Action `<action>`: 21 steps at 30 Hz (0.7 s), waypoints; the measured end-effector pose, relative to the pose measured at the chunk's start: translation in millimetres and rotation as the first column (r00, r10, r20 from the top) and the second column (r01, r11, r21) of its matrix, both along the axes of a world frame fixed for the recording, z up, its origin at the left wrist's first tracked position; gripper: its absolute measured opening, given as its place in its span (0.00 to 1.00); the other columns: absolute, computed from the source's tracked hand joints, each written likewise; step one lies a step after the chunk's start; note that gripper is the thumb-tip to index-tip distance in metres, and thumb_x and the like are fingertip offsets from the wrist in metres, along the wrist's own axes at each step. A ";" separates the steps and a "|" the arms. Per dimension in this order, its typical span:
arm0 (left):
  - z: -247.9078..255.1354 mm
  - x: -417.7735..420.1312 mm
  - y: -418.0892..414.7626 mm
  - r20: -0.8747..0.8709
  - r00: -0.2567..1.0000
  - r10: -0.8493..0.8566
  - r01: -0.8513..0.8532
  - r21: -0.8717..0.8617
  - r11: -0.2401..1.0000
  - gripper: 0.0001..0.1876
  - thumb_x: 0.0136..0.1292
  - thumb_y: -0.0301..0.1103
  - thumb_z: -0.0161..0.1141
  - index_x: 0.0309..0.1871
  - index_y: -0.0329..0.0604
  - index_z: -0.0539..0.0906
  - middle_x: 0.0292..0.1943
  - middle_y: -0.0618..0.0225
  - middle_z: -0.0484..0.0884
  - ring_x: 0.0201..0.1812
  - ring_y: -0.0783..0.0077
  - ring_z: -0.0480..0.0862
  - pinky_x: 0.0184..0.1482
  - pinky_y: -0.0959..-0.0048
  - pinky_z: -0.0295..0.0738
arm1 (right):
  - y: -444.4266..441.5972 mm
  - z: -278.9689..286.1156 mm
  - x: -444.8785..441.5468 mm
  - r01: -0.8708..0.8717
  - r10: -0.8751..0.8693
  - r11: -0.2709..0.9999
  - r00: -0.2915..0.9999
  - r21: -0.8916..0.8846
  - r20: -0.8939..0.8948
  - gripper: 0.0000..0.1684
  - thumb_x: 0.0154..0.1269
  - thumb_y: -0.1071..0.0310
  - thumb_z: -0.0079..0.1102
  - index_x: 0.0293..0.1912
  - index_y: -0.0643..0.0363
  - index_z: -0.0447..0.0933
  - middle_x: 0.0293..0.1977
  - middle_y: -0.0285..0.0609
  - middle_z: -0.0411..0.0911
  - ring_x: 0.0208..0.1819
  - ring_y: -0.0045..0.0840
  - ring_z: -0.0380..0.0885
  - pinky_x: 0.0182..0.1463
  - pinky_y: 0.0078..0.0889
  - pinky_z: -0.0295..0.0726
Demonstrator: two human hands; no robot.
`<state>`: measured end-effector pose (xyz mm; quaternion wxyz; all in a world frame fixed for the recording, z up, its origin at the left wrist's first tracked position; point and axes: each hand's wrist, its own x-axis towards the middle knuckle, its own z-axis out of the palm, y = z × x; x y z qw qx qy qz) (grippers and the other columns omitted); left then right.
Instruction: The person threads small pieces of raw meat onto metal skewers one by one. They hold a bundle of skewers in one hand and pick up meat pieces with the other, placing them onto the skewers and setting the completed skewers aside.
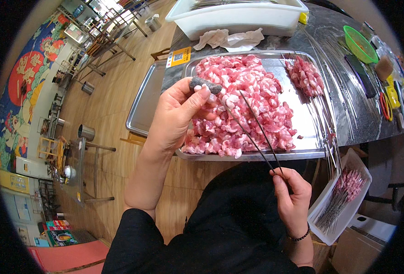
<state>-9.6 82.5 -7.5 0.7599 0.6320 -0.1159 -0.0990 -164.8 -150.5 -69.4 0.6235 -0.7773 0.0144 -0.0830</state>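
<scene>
My left hand (173,116) is over the left side of a metal tray (306,132) and wears a dark grey finger sleeve (205,85) on its index finger. Thumb and fingers pinch a small piece of raw meat (211,98). Low at the tray's front edge, my right hand (292,200) grips two thin metal skewers (253,140) by their lower ends. One skewer's tip reaches towards the pinched meat; whether it has gone in is hard to tell. The other points up over the pile of cut raw meat (238,109). Threaded meat skewers (304,77) lie along the tray's right side.
A white plastic bin (236,24) stands behind the tray, crumpled paper (244,39) before it. Loose skewers (328,82), a phone (359,75), a green basket (359,44) and scissors (386,107) lie right. Below, a white tub (356,205) holds filled skewers.
</scene>
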 end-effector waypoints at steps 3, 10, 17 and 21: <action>4.9 -9.1 -12.4 -0.064 0.998 0.022 -0.024 -0.028 0.999 0.08 0.71 0.27 0.57 0.49 0.34 0.77 0.40 0.59 0.85 0.44 0.66 0.87 0.40 0.74 0.86 | 1.4 -5.5 1.0 0.006 -0.006 1.000 1.000 0.018 -0.019 0.07 0.66 0.78 0.58 0.43 0.67 0.80 0.30 0.39 0.79 0.29 0.15 0.74 0.33 0.17 0.72; 2.7 -13.8 -9.1 -0.045 0.999 0.012 -0.008 0.074 0.997 0.08 0.72 0.28 0.55 0.49 0.33 0.76 0.42 0.52 0.85 0.42 0.62 0.88 0.40 0.73 0.86 | -0.6 -8.3 -0.1 0.002 -0.001 0.998 1.000 -0.065 0.026 0.07 0.64 0.79 0.61 0.42 0.66 0.81 0.30 0.43 0.81 0.27 0.20 0.78 0.33 0.19 0.74; -4.6 -17.5 -13.0 -0.117 0.993 -0.019 0.003 -0.138 0.990 0.13 0.75 0.36 0.51 0.46 0.33 0.78 0.39 0.52 0.86 0.40 0.61 0.89 0.40 0.69 0.87 | 14.1 -11.8 7.7 0.018 -0.014 0.999 0.995 -0.036 0.094 0.08 0.63 0.79 0.61 0.43 0.66 0.80 0.29 0.44 0.81 0.26 0.20 0.78 0.31 0.20 0.75; -12.1 -30.0 -17.1 -0.055 0.998 0.016 -0.026 -0.187 0.982 0.16 0.76 0.40 0.49 0.47 0.33 0.77 0.39 0.51 0.86 0.40 0.59 0.89 0.40 0.67 0.87 | 29.7 -17.3 2.7 0.039 -0.039 0.999 0.990 0.006 0.135 0.09 0.63 0.79 0.61 0.44 0.66 0.80 0.30 0.47 0.82 0.27 0.24 0.81 0.31 0.22 0.77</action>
